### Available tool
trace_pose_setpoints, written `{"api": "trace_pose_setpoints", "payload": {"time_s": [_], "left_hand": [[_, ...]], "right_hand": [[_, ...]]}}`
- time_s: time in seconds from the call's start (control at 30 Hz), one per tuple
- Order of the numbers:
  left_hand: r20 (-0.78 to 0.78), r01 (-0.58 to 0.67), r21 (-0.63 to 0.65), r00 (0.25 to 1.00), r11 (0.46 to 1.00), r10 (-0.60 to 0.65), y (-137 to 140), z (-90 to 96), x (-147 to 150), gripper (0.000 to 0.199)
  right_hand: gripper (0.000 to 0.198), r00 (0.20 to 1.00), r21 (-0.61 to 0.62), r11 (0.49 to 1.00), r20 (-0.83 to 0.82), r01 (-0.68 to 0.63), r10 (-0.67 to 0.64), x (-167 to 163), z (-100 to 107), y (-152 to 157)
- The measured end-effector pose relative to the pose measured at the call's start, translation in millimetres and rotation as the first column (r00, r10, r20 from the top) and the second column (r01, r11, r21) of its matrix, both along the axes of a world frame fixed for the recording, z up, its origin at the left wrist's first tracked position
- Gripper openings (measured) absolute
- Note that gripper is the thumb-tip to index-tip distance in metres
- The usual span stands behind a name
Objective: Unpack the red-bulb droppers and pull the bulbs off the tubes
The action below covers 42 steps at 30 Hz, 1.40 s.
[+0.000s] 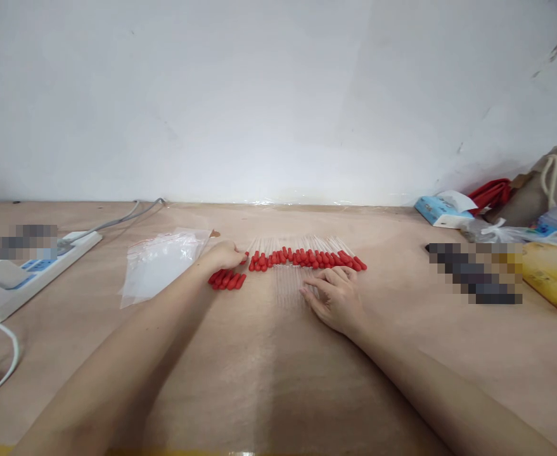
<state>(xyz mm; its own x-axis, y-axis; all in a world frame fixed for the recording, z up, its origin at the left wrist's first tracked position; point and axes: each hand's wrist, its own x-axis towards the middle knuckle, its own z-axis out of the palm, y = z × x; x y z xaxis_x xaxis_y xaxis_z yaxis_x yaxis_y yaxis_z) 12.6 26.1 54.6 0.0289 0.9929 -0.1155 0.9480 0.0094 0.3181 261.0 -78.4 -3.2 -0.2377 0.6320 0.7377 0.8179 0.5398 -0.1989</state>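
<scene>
A long row of glass-like droppers with red rubber bulbs [301, 258] lies on the table, their thin clear stems pointing to the wall. Left of the row, my left hand [224, 256] pinches a red-bulbed dropper at its bulb; my fingers partly hide it. Just below that hand lies a smaller group of red bulbs [228, 279]. My right hand [336, 296] rests on the table with bent, parted fingers. Its thumb and index finger are beside several clear thin tubes [288, 285] in front of the row, and its other fingertips are near the red bulbs.
Clear plastic bags [159, 263] lie behind my left forearm. A white power strip [45, 272] with cables is at the left. On the right are a blue tissue pack [442, 210], a yellow package [551, 275] and a pixelated dark object [473, 272]. A wall [278, 107] borders the table.
</scene>
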Motion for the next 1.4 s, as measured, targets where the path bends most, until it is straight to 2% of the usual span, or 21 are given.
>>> {"api": "trace_pose_setpoints", "payload": {"time_s": [0.1, 0.17, 0.2, 0.23, 0.3, 0.37, 0.43, 0.5, 0.63, 0.73, 0.87, 0.97, 1.1, 1.2, 1.4], "left_hand": [[-0.038, -0.024, 0.097, 0.999, 0.995, 0.028, -11, 8.7, -2, 0.02], [-0.062, 0.0, 0.24, 0.998, 0.971, 0.015, -25, 11.4, -4, 0.015], [-0.069, 0.046, 0.334, 0.997, 0.942, -0.024, -33, 10.3, -4, 0.014], [-0.077, 0.113, 0.431, 0.993, 0.895, -0.088, -42, 7.2, -4, 0.013], [-0.09, 0.264, 0.58, 0.961, 0.77, -0.262, -60, -4.4, -1, 0.013], [-0.083, 0.362, 0.648, 0.908, 0.671, -0.41, -75, -20.6, 4, 0.012], [-0.058, 0.41, 0.685, 0.855, 0.602, -0.516, -85, -36.3, 11, 0.011], [-0.03, 0.438, 0.703, 0.806, 0.561, -0.591, -92, -47.8, 18, 0.01], [0.0, 0.471, 0.699, 0.752, 0.538, -0.659, -97, -56.4, 28, 0.006], [0.007, 0.466, 0.719, 0.737, 0.516, -0.676, -97, -57.0, 30, 0.004], [0.022, 0.435, 0.758, 0.727, 0.486, -0.686, -98, -57.0, 29, 0.005], [0.025, 0.434, 0.756, 0.729, 0.49, -0.684, -99, -55.6, 29, 0.004], [-0.069, 0.503, 0.73, 0.727, 0.462, -0.683, -99, -50.3, 32, 0.02], [-0.138, 0.54, 0.727, 0.72, 0.425, -0.68, -99, -47.0, 33, 0.015], [-0.181, 0.583, 0.701, 0.701, 0.41, -0.689, -100, -46.2, 31, 0.014]], "right_hand": [[0.016, 0.999, 0.004, 1.0, -0.05, 0.021, -0.021, 6, -2, 2], [0.021, 0.996, 0.022, 0.999, -0.076, 0.038, -0.036, 10, -3, 4], [0.026, 0.995, 0.036, 0.998, -0.086, 0.049, -0.046, 11, -3, 5], [0.034, 0.994, 0.054, 0.997, -0.091, 0.06, -0.054, 12, -2, 5], [0.051, 0.995, 0.085, 0.994, -0.076, 0.064, -0.057, 13, 0, 5], [0.061, 1.0, 0.095, 0.995, -0.012, 0.024, -0.023, 13, 2, 2], [0.061, 0.997, 0.088, 0.995, 0.072, -0.044, 0.037, 11, 5, 0], [0.053, 0.986, 0.082, 0.99, 0.132, -0.113, 0.102, 10, 5, -3], [0.032, 0.972, 0.1, 0.975, 0.151, -0.198, 0.182, 5, 4, -4], [0.023, 0.965, 0.081, 0.974, 0.177, -0.21, 0.194, 3, 2, -3], [0.022, 0.961, 0.029, 0.983, 0.216, -0.182, 0.172, 1, 1, -2], [0.015, 0.963, 0.033, 0.983, 0.212, -0.179, 0.168, 0, 2, -3], [0.014, 0.955, 0.033, 0.976, 0.216, -0.214, 0.202, -2, 5, -6], [0.014, 0.948, 0.046, 0.97, 0.228, -0.24, 0.223, -3, 6, -8], [0.011, 0.935, 0.086, 0.957, 0.252, -0.278, 0.249, 0, 2, -12]]}}
